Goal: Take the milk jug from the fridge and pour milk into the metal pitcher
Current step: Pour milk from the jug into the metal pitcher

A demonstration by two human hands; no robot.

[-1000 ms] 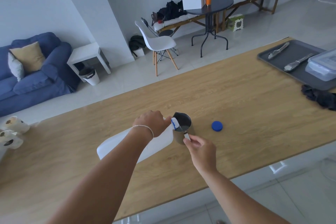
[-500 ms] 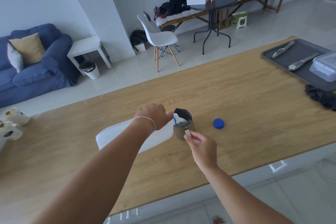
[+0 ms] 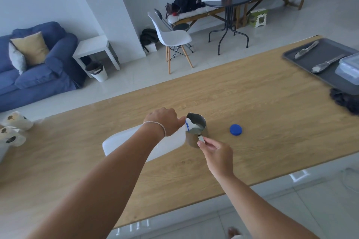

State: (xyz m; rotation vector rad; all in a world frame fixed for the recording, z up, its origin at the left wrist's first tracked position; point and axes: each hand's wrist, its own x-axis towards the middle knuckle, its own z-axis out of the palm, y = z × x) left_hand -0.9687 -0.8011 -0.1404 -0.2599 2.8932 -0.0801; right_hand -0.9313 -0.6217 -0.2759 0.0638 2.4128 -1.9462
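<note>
A white milk jug (image 3: 124, 141) is tipped nearly flat over the wooden table (image 3: 252, 114), its blue-ringed mouth over the rim of the metal pitcher (image 3: 195, 132). Milk flows from the mouth into the pitcher, where a white pool shows. My left hand (image 3: 163, 121) grips the jug near its neck; my forearm hides much of the jug's body. My right hand (image 3: 215, 151) pinches the pitcher's handle on its near side. The jug's blue cap (image 3: 235, 129) lies on the table to the right of the pitcher.
A grey tray (image 3: 330, 54) with metal tongs and a clear lidded box sits at the far right; a dark cloth (image 3: 345, 101) lies beside it. White patterned objects (image 3: 13, 132) stand at the left edge. Beyond the table are a chair, round table and sofa.
The jug stays tipped over the pitcher and the milk level inside has risen. Both hands keep their grips; only the camera view shifted slightly.
</note>
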